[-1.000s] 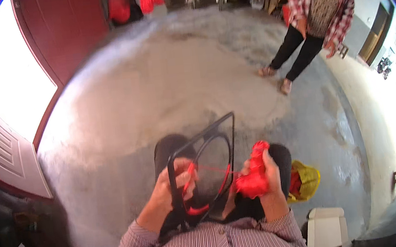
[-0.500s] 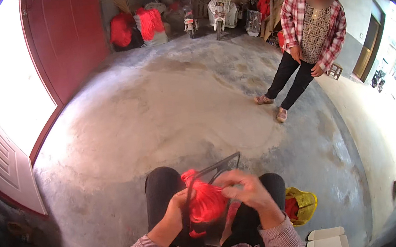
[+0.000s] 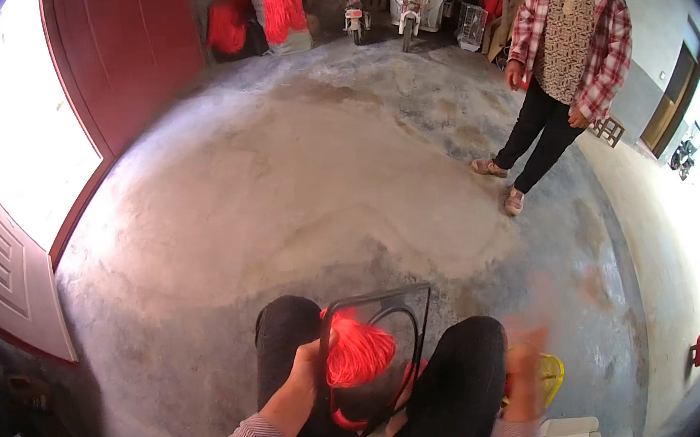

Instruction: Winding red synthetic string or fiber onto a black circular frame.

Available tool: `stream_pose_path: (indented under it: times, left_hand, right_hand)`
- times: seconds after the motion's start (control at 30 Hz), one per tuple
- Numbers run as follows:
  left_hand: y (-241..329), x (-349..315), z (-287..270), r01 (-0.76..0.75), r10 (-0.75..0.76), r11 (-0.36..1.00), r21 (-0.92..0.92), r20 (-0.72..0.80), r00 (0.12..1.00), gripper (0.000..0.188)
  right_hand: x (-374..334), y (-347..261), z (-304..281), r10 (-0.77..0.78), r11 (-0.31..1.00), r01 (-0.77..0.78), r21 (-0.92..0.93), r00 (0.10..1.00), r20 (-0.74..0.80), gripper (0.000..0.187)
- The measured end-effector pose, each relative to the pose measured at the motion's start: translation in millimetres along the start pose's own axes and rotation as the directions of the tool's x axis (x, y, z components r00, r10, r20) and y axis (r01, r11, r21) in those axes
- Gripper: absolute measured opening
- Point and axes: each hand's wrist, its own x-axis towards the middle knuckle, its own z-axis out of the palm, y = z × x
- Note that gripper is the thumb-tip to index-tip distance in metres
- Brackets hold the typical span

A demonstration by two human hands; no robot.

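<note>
A bundle of glossy red thread (image 3: 361,354) sits between my knees, inside the left part of a black metal frame (image 3: 376,296). My left hand (image 3: 305,372) is closed round the bundle's left side by the frame's upright bar; its fingertips are hidden behind them. Away from the frame, my right hand (image 3: 525,371) is out past my right knee, beside a yellow container (image 3: 552,378). Motion smears its fingers, so whether they hold anything does not show.
A person (image 3: 561,65) in a checked shirt stands ahead on the right. Red bundles (image 3: 284,14) and a parked scooter (image 3: 411,0) are at the back. A white box (image 3: 569,435) lies by my right side, and a red door (image 3: 129,62) is on the left.
My right hand has left the red thread and swung right, toward the yellow container. My left hand still holds the bundle. The other person's hands have moved apart.
</note>
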Motion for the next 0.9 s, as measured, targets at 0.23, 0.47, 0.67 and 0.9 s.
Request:
stream_pose_path:
  times: [0.23, 0.47, 0.67, 0.9]
  left_hand:
    - [-35.3, 1.3, 56.2, -0.004, 0.004, 1.000, -0.006, -0.133, 0.991, 0.030]
    - [-65.8, 35.9, 26.1, 0.023, -0.022, 0.999, -0.022, 0.027, 0.999, 0.032]
    - [-61.2, 42.7, 28.5, 0.036, -0.032, 0.995, 0.096, -0.037, 0.999, 0.036]
    - [-50.0, 43.1, 14.7, 0.061, -0.070, 0.996, 0.070, 0.128, 0.989, 0.029]
  right_hand:
    - [-17.7, 80.4, 23.1, 0.238, 0.749, 0.342, -0.567, 0.660, 0.713, 0.041]
    - [-24.5, 94.0, 12.8, 0.191, 0.744, 0.344, -0.573, 0.713, 0.675, 0.043]
    - [-25.8, 90.3, 17.1, 0.160, 0.761, 0.317, -0.566, 0.754, 0.638, 0.040]
    - [-25.6, 84.5, 27.0, 0.133, 0.782, 0.314, -0.538, 0.760, 0.636, 0.037]
